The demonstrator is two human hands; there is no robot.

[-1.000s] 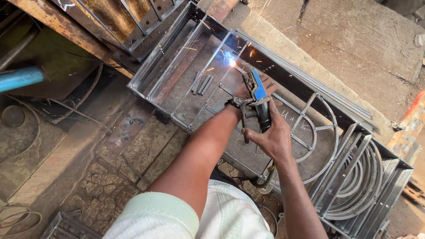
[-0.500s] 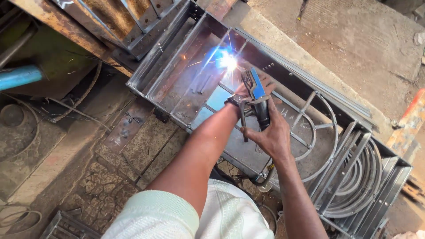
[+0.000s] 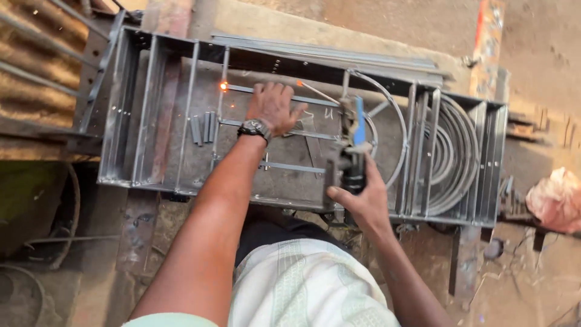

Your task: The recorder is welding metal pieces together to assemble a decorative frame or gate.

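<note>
A long grey steel frame [image 3: 151, 109] with upright bars and curved rods lies flat before me. My left hand [image 3: 272, 106], a black watch on its wrist, presses flat on thin steel bars inside the frame. A small glowing orange weld spot [image 3: 224, 86] shows just left of that hand. My right hand [image 3: 362, 200] grips a dark welding electrode holder [image 3: 352, 145] with a blue lever. Its thin rod [image 3: 316, 92] has a glowing tip and points up-left, lifted off the metal.
Several short cut steel pieces [image 3: 203, 128] lie inside the frame at left. Concentric curved rods [image 3: 448, 157] fill its right end. Corrugated sheet [image 3: 36, 66] is at far left, a pink crumpled bag [image 3: 557, 200] at right, and cables [image 3: 60, 242] lie on the dirt floor.
The bright welding arc has gone out, leaving a glowing spot. The rod has lifted away to the right, my left hand now lies flat on the bars, and my view has swung level.
</note>
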